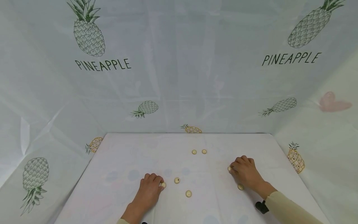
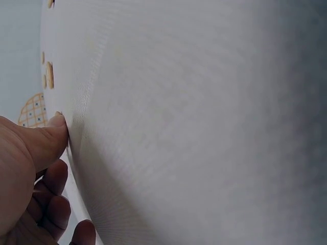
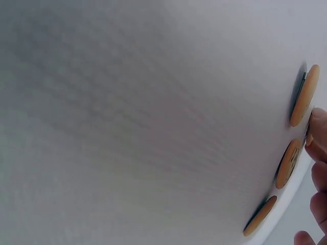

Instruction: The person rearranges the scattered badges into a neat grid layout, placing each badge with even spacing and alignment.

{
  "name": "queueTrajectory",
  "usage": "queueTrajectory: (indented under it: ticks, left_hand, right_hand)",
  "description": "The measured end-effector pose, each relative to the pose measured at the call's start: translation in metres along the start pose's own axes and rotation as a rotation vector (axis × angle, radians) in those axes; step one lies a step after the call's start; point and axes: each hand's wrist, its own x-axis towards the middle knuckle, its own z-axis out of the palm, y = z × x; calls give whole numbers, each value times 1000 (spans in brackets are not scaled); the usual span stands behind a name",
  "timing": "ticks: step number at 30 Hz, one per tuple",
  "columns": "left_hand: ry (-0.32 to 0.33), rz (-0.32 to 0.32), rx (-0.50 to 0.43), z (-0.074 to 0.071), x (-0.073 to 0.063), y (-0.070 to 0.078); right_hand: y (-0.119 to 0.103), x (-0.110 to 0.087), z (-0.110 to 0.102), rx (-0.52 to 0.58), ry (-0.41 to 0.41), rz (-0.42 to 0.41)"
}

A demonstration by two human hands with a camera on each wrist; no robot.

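Small round pale-wood game pieces lie spread over a white tabletop (image 1: pixel 126 161). My left hand (image 1: pixel 148 191) pinches one game piece (image 1: pixel 163 185) at its edge, thumb and finger down at the cloth. In the left wrist view, the thumb (image 2: pixel 48 138) hides that piece. Farther right, my right hand (image 1: pixel 247 174) holds another piece (image 1: pixel 229 168) between thumb and fingertips, low over the table. A further piece (image 1: pixel 240 187) lies just below the right palm. Seen from the right wrist, one piece (image 3: pixel 288 164) with a dark marking is close to the fingers (image 3: pixel 319 176).
Two pieces (image 1: pixel 177 180) (image 1: pixel 188 193) lie right of the left hand. Two more (image 1: pixel 194 151) (image 1: pixel 204 151) sit side by side near the back edge. A pineapple-print sheet (image 1: pixel 181 77) hangs behind and at both sides. A black device (image 1: pixel 262 207) is at the right wrist.
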Motion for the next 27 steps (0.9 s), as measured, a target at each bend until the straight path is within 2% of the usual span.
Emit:
queueTrajectory:
  ticks: [8,15,27]
  left_hand:
    - [13,13,10,1,0,-2]
    - [9,19,-5,1,0,-2]
    - [2,18,29,4,0,-4]
  right_hand:
    - [0,4,0,-18,60,-77]
    - [-2,22,1,-62,146,-173]
    - [-26,58,2,-80,122,-190]
